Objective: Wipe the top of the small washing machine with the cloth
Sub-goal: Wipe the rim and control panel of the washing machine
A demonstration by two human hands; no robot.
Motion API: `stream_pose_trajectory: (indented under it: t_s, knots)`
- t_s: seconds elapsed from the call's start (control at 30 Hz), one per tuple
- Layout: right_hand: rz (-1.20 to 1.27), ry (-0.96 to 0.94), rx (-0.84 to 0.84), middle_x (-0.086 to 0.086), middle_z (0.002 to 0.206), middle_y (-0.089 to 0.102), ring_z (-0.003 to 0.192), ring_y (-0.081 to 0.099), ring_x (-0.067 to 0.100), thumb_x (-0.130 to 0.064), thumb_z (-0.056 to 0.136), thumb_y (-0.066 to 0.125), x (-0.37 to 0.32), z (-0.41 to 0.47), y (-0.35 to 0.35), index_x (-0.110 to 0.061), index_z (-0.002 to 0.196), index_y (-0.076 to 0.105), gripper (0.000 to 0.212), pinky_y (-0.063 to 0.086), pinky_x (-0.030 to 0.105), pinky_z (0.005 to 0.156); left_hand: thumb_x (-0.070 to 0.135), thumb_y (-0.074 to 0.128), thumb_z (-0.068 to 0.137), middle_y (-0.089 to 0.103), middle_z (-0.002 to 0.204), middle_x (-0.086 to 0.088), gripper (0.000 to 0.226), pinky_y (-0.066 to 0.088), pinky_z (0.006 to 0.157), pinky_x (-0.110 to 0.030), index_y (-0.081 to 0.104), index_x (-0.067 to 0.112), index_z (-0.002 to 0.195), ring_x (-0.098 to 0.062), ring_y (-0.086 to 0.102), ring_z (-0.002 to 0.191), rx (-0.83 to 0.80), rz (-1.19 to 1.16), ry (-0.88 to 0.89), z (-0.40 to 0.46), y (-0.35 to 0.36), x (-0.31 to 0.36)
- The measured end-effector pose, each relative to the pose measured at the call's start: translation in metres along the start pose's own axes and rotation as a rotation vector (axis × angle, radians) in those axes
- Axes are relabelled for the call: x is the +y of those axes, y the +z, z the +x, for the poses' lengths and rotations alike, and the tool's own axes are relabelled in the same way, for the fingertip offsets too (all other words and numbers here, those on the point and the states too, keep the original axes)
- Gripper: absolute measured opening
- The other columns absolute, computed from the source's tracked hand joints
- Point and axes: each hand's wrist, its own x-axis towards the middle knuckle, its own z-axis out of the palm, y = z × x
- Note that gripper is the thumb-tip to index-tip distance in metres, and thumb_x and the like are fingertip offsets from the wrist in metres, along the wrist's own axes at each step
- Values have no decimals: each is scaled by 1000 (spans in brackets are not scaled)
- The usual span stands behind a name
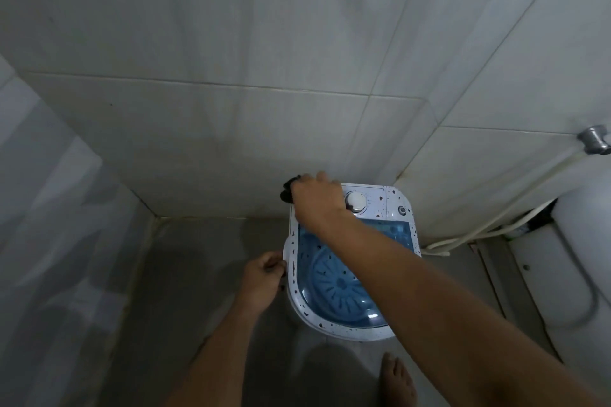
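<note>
The washer point(350, 261) stands on the floor in the tiled corner. The right hand point(317, 200) presses a dark cloth point(288, 190) onto its far left corner, fingers closed around it. The left hand point(264, 277) grips the left rim, steadying it. Dark specks dot the white rim nearly all round, so I judge most of the wiping is left to do.

Home bathroom: tiled walls point(231, 43), wall tap point(595, 139), hose point(489, 228).
</note>
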Motion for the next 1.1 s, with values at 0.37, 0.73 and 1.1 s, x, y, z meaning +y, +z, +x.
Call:
stream_pose_trajectory:
  t_s: [0.37,0.73,1.1]
  knots:
    - [-65,-104,51,10,133,56,120,49,33,-9,89,60,40,-13,0,-12,132,55,43,46,49,91,6,57,98,76,103,-9,17,60,88,-50,71,13,106,-27,74,95,-17,-10,-26,-1,-1,2]
    - [-58,-456,152,6,130,61,99,56,30,-9,74,71,69,-56,46,-18,130,61,58,48,40,71,2,59,97,76,98,-13,14,60,65,-32,70,10,100,-29,72,85,-40,-80,-63,1,-2,8]
    - [-212,-337,76,13,143,47,128,42,37,-15,96,53,10,-23,22,-11,137,51,42,41,52,96,8,61,97,76,107,-16,17,59,74,-37,68,7,112,-34,74,98,-27,-40,-116,3,-3,6]
